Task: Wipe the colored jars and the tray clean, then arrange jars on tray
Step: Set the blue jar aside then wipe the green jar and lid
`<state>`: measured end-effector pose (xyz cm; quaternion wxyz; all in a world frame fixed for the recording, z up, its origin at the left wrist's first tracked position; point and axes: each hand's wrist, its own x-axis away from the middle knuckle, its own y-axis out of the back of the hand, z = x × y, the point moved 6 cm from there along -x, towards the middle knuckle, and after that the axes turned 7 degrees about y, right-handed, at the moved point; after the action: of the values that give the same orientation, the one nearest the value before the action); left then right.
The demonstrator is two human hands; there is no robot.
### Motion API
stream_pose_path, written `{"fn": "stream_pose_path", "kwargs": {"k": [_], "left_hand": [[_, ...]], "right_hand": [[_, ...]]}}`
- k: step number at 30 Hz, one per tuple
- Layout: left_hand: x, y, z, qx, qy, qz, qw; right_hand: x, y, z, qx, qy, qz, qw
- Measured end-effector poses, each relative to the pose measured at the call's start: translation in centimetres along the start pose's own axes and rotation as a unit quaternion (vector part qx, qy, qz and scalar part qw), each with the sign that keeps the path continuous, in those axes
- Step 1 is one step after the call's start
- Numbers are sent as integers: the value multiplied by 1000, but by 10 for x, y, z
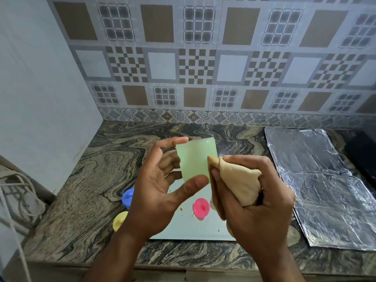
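Note:
My left hand (pixel 160 188) holds a pale green translucent jar (pixel 194 159) up above the counter, fingers behind it and thumb across its lower front. My right hand (pixel 258 202) is closed around a bunched beige cloth (pixel 238 180), whose tip touches the jar's right side. Below the hands lies a flat white tray (pixel 191 226) with a few small crumbs on it. A pink jar (pixel 201 207) stands on the tray. A blue jar (pixel 127 197) and a yellow jar (pixel 120 220) stand on the counter just left of the tray, partly hidden by my left forearm.
The marbled stone counter (pixel 114 159) ends at a tiled back wall and a plain left wall. Sheets of crinkled silver foil (pixel 317 180) cover the counter's right side. White cables (pixel 22 198) hang at the left edge. A dark object (pixel 364 155) sits far right.

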<state>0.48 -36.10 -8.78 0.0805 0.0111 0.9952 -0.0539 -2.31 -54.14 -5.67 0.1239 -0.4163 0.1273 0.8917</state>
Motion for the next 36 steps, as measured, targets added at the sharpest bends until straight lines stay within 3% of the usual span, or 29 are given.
{"fn": "stream_pose_path", "kwargs": {"k": [6, 9, 12, 17, 22, 28, 36], "left_hand": [[2, 0, -6, -28, -40, -3, 999], [5, -5, -5, 10, -19, 21, 1000], [5, -11, 1, 68, 23, 36, 997], [-1, -8, 11, 134, 60, 31, 989], [0, -13, 9, 118, 81, 43, 989], [-3, -15, 10, 123, 114, 53, 984], [2, -22, 18, 244, 167, 95, 950]], "right_hand": [[-12, -1, -1, -19, -27, -57, 998], [-21, -1, -14, -40, -72, -88, 993], [-22, 2, -23, -132, -96, -110, 980], [-7, 3, -3, -80, -49, -75, 993], [0, -6, -1, -40, -33, -57, 997], [-13, -5, -11, -103, -80, -65, 989], [-19, -16, -29, -154, -142, -47, 977]]}}
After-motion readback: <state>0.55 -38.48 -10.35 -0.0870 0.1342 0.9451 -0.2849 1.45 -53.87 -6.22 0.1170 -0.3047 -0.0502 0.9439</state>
